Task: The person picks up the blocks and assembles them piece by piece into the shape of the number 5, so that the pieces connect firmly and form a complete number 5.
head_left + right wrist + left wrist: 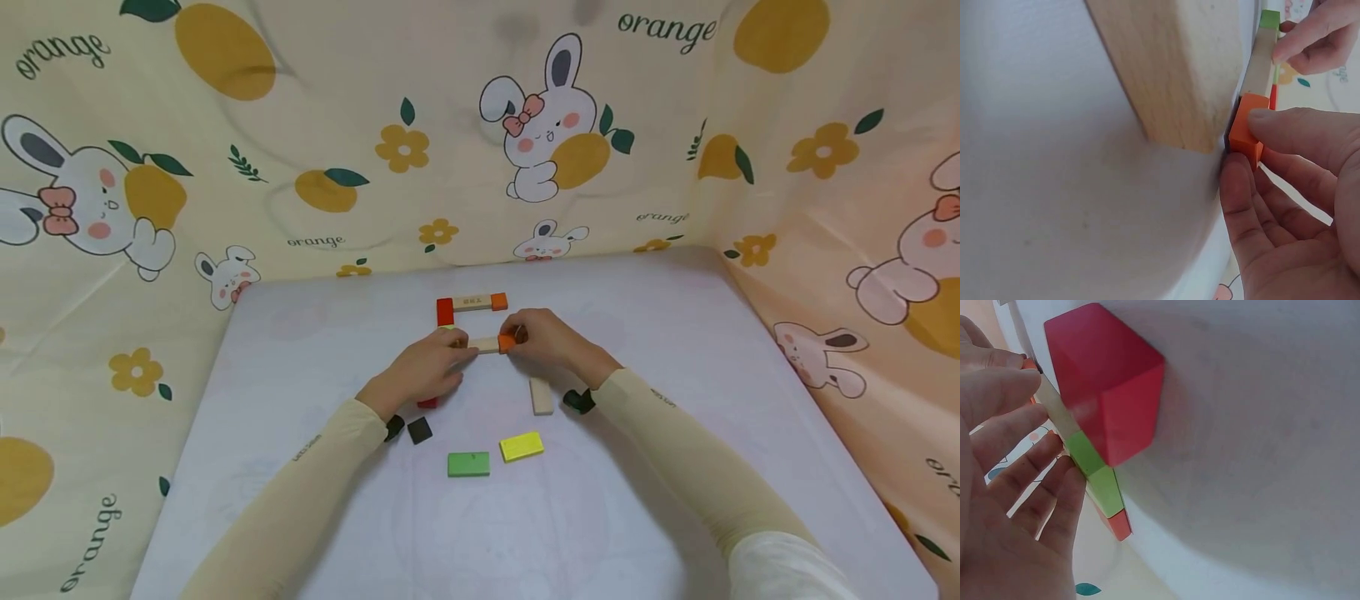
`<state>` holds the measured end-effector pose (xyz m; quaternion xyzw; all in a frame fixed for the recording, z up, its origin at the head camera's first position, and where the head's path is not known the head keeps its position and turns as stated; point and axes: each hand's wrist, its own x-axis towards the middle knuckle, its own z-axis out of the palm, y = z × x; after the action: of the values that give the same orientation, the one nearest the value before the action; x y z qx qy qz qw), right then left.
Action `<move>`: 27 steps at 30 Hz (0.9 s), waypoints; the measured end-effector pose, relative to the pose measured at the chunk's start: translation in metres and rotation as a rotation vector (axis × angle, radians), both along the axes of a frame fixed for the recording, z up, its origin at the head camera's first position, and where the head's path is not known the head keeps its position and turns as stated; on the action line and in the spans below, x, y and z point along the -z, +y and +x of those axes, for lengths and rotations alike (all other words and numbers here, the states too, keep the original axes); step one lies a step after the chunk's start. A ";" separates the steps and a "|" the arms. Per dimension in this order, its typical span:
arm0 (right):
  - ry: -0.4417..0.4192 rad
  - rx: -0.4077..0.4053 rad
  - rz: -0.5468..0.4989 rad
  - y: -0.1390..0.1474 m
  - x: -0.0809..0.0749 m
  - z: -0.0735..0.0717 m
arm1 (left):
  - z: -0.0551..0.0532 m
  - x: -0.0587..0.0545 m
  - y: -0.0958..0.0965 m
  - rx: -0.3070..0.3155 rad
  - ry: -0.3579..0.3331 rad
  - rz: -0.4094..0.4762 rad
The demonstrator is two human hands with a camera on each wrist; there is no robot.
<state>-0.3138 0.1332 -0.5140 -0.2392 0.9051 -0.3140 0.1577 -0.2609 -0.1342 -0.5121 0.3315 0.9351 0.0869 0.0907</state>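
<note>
A plain wooden block [483, 345] lies between a green block [1088, 453] and an orange block [1249, 128], end to end in a row. My left hand [423, 367] reaches over the row's left end, its fairly straight fingers touching the wooden and green blocks. At the other end my right hand [551, 337] pinches the orange block between thumb and fingers. Behind them, a red block [446, 312], a wooden block with printed characters [472, 302] and another orange block [499, 302] form a corner. A red block [1107, 381] lies beneath my left hand, partly hidden in the head view.
Nearer me are a loose wooden block [541, 397], a green block [468, 464], a yellow block [522, 447] and a black block [420, 430]. A dark object [579, 402] shows by my right wrist. Patterned fabric [405, 200] stands around the white tabletop [360, 517].
</note>
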 end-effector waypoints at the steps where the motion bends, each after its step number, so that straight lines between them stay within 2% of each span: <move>1: 0.001 -0.001 -0.002 0.000 0.000 0.000 | 0.000 0.000 0.000 -0.002 0.001 -0.003; 16: 0.003 -0.023 -0.003 0.000 -0.001 0.003 | 0.001 0.000 -0.002 0.022 0.013 0.017; 23: 0.019 -0.028 -0.005 0.000 0.000 0.003 | -0.001 0.001 -0.004 0.074 0.049 0.035; 27: 0.019 -0.031 -0.009 0.001 0.000 0.003 | -0.001 0.000 -0.003 0.074 0.046 0.043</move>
<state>-0.3104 0.1344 -0.5143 -0.2567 0.9014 -0.3133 0.1529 -0.2619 -0.1374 -0.5125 0.3695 0.9220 0.0957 0.0650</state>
